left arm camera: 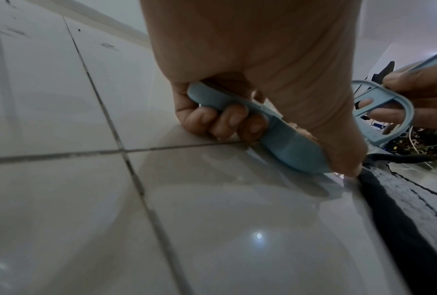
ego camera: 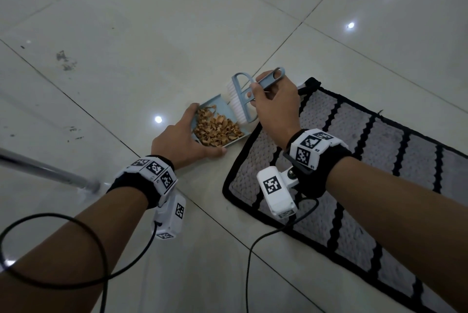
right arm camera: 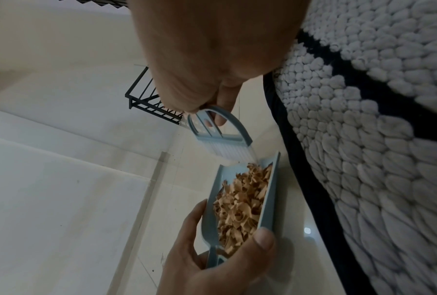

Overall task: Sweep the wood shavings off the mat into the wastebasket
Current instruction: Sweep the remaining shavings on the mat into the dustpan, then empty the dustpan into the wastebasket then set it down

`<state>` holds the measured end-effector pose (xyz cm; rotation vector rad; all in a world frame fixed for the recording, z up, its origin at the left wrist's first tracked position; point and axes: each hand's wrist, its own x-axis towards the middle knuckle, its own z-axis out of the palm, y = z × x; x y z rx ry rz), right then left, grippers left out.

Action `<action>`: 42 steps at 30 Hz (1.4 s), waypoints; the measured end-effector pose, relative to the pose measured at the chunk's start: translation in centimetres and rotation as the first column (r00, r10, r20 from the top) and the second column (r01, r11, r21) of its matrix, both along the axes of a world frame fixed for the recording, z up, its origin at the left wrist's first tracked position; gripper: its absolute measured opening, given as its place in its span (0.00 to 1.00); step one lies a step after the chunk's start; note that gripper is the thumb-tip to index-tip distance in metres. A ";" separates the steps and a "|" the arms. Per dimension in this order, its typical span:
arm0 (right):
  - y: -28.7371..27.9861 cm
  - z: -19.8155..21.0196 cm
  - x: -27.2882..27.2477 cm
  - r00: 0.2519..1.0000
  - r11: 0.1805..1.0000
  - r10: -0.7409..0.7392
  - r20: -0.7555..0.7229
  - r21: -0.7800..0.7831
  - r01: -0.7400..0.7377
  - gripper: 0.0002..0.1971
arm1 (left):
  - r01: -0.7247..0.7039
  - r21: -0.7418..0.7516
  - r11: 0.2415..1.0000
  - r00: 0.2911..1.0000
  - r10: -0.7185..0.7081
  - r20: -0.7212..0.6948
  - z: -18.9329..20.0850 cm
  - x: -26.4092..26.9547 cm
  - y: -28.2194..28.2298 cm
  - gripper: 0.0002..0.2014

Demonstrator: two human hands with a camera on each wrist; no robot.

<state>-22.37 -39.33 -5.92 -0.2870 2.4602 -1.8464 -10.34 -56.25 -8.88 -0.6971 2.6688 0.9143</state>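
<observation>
A light blue dustpan [ego camera: 214,101] lies on the tiled floor at the mat's near-left corner, heaped with tan wood shavings [ego camera: 216,127]. My left hand [ego camera: 182,140] grips its back end, fingers curled under the rim [left arm camera: 293,147] and thumb on the side wall [right arm camera: 270,199]. My right hand [ego camera: 276,107] holds a small blue brush [ego camera: 243,99] by its handle. The white bristles [right arm camera: 235,151] sit at the pan's far open edge. The grey mat [ego camera: 354,160] with black stripes stretches to the right. No wastebasket shows in any view.
A metal pole [ego camera: 45,168] slants in from the left over the floor. Black cables [ego camera: 76,274] loop below my wrists. A black wire rack [right arm camera: 146,99] stands beyond the brush. Tangled wires [left arm camera: 414,143] lie past the mat.
</observation>
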 end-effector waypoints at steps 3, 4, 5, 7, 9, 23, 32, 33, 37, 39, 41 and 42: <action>0.3 0.7 -0.1 1.000 1.000 -0.006 -0.019 -0.029 0.005 0.01 | -0.016 0.037 0.999 0.997 0.019 -0.068 0.6 0.3 0.3 0.60; 0.5 1.1 -0.1 1.000 0.999 -0.014 -0.020 -0.038 0.014 0.01 | -0.020 0.053 0.998 0.996 0.025 -0.090 1.0 0.3 0.4 0.59; 0.8 1.5 -0.1 0.999 0.998 -0.026 -0.021 -0.053 0.025 0.02 | -0.024 0.068 0.997 0.993 0.031 -0.110 1.3 0.3 0.7 0.59; 1.7 2.7 -0.1 0.999 0.996 -0.049 -0.015 -0.078 0.048 0.03 | -0.022 0.085 0.996 0.988 0.035 -0.150 2.4 0.2 1.4 0.58; 2.9 4.4 -0.3 0.997 0.994 -0.069 -0.015 -0.087 0.068 0.05 | -0.004 0.095 0.995 0.983 0.022 -0.185 3.7 -0.2 2.3 0.57; 24.4 19.7 0.1 0.913 0.889 -0.384 -0.136 -0.322 0.326 0.02 | 0.394 0.016 0.919 0.852 -0.359 -0.381 18.6 -8.7 17.1 0.62; 44.9 25.2 6.6 0.714 0.730 -0.670 -0.204 -0.357 0.583 0.07 | 0.738 -0.014 0.674 0.623 -0.690 -0.368 25.5 -11.8 38.2 0.60; 47.3 25.6 7.4 0.687 0.715 -0.691 -0.224 -0.351 0.605 0.08 | 0.766 -0.019 0.643 0.594 -0.718 -0.362 26.1 -12.1 40.8 0.61; 55.7 26.7 11.3 0.524 0.597 -0.801 -0.288 -0.325 0.734 0.03 | 0.865 0.007 0.502 0.473 -0.811 -0.344 28.1 -12.0 51.2 0.65; 59.7 27.1 13.4 0.430 0.518 -0.848 -0.309 -0.321 0.793 0.02 | 0.899 0.006 0.437 0.411 -0.841 -0.353 28.9 -11.5 56.3 0.64; 63.5 27.4 15.6 0.347 0.448 -0.879 -0.326 -0.321 0.834 0.02 | 0.926 0.001 0.378 0.352 -0.860 -0.370 29.5 -10.9 61.3 0.64; 65.3 27.4 16.8 0.306 0.414 -0.891 -0.334 -0.327 0.849 0.02 | 0.937 0.006 0.349 0.325 -0.866 -0.379 29.6 -10.4 63.8 0.64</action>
